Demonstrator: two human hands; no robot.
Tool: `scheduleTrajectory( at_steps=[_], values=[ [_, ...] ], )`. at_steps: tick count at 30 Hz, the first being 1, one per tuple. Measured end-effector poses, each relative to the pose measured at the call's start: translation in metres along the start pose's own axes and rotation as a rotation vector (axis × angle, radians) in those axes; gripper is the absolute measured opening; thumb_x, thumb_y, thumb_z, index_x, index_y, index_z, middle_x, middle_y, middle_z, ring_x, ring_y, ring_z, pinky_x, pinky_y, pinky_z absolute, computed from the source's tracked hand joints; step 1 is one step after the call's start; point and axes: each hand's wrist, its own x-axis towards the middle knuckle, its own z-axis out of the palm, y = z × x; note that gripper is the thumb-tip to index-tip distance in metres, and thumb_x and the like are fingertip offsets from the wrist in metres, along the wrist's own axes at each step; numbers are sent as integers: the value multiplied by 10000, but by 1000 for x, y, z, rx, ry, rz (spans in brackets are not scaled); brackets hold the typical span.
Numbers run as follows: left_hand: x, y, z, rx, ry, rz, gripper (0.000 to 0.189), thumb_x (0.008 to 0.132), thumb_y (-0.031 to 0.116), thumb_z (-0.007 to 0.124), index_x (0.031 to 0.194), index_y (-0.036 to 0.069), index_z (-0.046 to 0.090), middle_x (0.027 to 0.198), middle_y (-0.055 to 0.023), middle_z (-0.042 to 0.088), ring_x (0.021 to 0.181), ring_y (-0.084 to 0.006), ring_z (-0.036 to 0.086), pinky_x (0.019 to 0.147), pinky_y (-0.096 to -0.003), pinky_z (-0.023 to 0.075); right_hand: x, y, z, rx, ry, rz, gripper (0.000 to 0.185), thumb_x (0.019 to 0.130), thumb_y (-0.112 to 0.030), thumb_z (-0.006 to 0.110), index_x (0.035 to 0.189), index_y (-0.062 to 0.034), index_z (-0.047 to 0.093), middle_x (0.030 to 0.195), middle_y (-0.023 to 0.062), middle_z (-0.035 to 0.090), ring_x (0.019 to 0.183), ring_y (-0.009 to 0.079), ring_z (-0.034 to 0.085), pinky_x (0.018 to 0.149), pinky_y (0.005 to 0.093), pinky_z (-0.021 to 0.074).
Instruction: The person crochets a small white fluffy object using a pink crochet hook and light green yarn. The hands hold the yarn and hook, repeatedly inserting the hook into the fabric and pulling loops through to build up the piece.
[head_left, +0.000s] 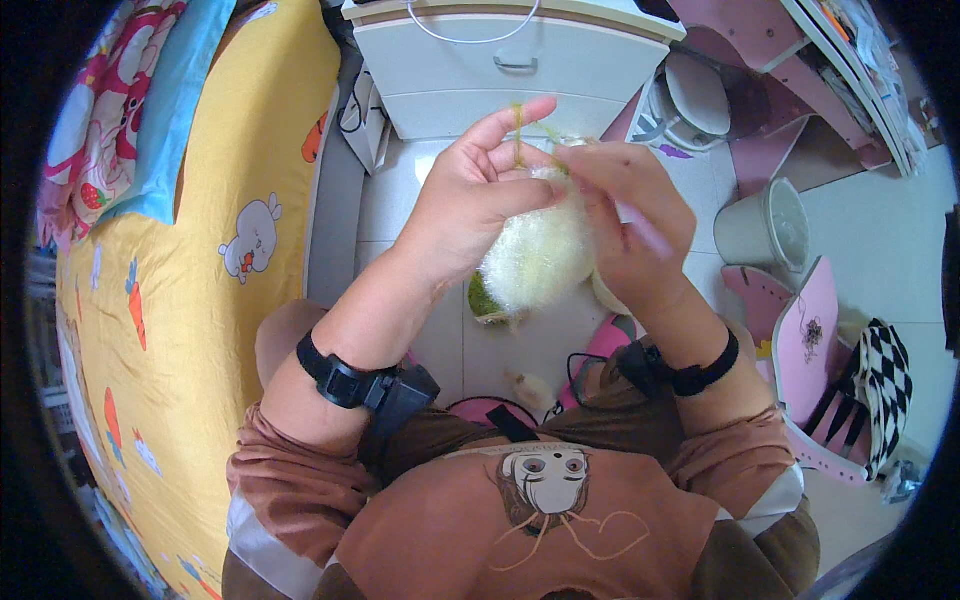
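Observation:
My left hand (480, 180) pinches the upper edge of a fluffy, pale yellow yarn piece (536, 255) between thumb and fingers. A strand of yellow-green yarn (517, 135) wraps around its raised index finger and runs down toward the piece. Close on the right, my right hand (637, 202) grips a slim tool with a pale pink-lilac handle (643, 229), likely a crochet hook. The tool's tip is hidden by blur and fingers at the edge of the fluffy piece. Below the piece shows part of a green fuzzy thing (487, 300).
A white drawer cabinet (517, 67) stands ahead. To the left is a bed with a yellow sheet (187, 315). On the right are a pale bin (757, 225), pink panels (810, 337) and a checkered cloth item (885, 397). A small pale thing (532, 390) lies low between my legs.

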Motion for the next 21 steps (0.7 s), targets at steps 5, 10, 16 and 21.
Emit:
scheduleTrajectory(
  at_steps=[5,10,16,21],
  values=[
    [5,2,3,-193,31,-136,687,808,-92,645,1440,29,406,1074,-60,691,932,-133,672,834,-269,534,10,6,-9,69,-19,-98,309,845,-5,643,1139,-87,693,1049,145,683,914,234,672,773,316,549],
    [-8,38,10,109,-17,69,703,751,-114,686,1404,-8,446,1001,-63,697,880,-119,663,821,-261,532,16,-4,-23,1023,32,359,197,1037,-159,466,1189,-76,561,1095,216,667,1002,282,676,863,378,553],
    [-19,59,16,182,-11,88,671,732,-112,700,1365,-24,494,920,-61,699,857,-113,665,801,-256,535,21,-6,-38,1216,-63,466,259,1057,-239,409,1249,-69,441,1092,240,654,1003,302,682,868,391,556],
    [-14,54,10,157,4,33,662,738,-110,701,1362,-22,498,938,-63,693,861,-118,671,793,-252,537,21,-3,-34,1098,-78,416,231,1045,-211,445,1226,-67,458,1065,222,658,996,291,681,859,386,559]
  ],
)
